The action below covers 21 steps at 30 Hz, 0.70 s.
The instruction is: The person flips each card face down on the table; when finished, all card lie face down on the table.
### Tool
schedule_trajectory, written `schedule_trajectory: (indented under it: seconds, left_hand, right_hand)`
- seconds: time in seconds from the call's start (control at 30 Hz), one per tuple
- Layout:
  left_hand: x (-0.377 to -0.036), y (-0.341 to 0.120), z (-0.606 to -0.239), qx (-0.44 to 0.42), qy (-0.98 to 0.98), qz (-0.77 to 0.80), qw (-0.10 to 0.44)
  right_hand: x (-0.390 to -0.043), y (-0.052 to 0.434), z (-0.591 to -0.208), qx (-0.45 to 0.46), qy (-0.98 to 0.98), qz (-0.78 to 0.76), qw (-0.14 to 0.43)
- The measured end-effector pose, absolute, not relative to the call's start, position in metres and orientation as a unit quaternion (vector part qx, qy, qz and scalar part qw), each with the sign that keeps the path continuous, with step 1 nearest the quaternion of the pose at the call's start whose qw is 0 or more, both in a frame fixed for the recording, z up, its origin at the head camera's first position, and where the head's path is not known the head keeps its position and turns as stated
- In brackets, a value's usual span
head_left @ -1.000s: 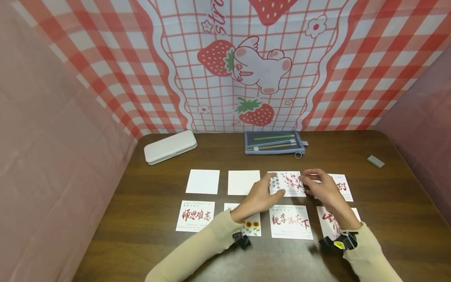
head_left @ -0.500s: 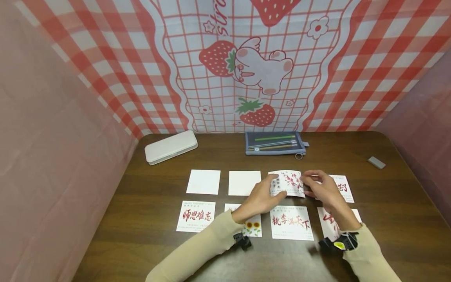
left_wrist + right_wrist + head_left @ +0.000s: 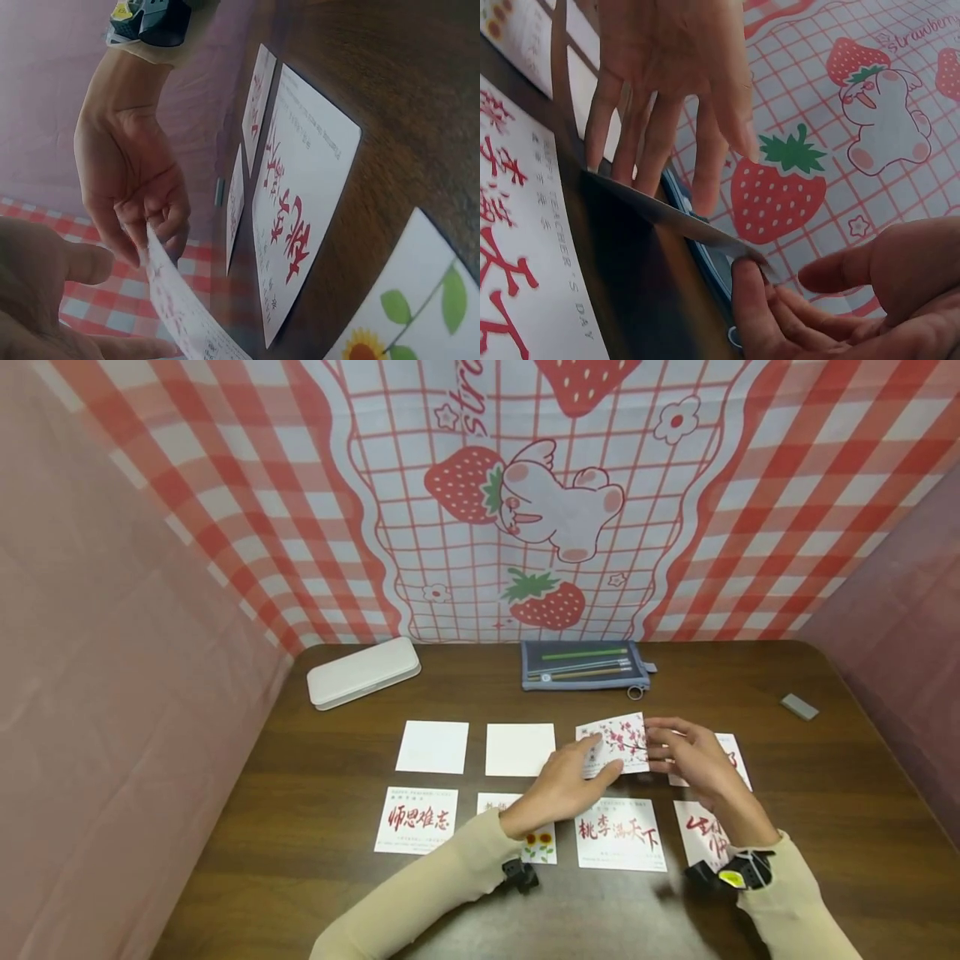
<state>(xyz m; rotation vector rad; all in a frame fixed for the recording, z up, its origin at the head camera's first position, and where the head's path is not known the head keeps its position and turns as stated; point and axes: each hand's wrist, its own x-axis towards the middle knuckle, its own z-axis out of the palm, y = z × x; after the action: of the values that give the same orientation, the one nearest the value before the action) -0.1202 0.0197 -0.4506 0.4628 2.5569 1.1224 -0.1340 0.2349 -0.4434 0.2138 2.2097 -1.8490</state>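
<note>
Since earlier frame, we see blossom card (image 3: 619, 743) lifted off desk (image 3: 825, 793), far edge tilted up. Left hand (image 3: 564, 783) pinches its left edge, right hand (image 3: 686, 758) pinches right edge. Card sits above calligraphy card (image 3: 619, 833).

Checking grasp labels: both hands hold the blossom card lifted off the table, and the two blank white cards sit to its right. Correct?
Not quite: the blank white cards lie to the left of the blossom card, as the head view shows. The left hand and right hand do hold it lifted.
</note>
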Motion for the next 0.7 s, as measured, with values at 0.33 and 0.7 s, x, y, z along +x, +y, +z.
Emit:
schedule_trajectory:
  seconds: [0.33,0.7]
  left_hand:
    - [-0.121,0.022,-0.449,0.149,0.879,0.426,0.156]
    - [-0.119,0.025,-0.452,0.145,0.851,0.481,0.152]
  right_hand:
    - [-0.135,0.23,-0.453,0.005,0.696,-0.688,0.206]
    - [-0.133,0.217,-0.457,0.018,0.671,-0.702,0.238]
